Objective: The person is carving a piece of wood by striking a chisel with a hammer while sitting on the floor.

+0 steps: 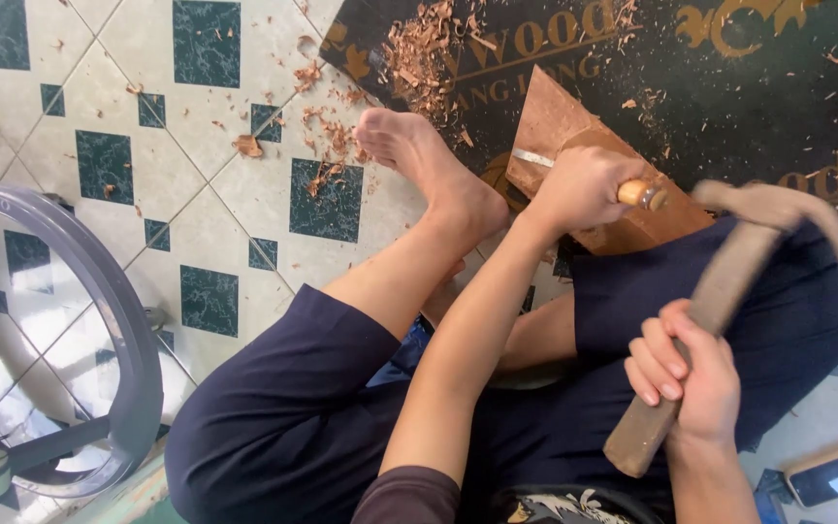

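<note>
Tiled floor and a dark mat [729, 87] are carrying the wood block [574, 146]; on it, the left hand [579, 184] is gripping a chisel [632, 192], the right hand [686, 378] clenching a mallet [720, 281] beside it; square strikes would suit.

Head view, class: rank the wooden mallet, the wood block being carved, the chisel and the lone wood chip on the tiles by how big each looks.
1. Wooden mallet, though it is nearest the camera.
2. Wood block, partly hidden, so first and second are unsure.
3. Chisel, mostly inside the left hand.
4. Wood chip.

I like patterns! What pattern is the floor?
Cream floor tiles with dark green squares, in the head view.
</note>
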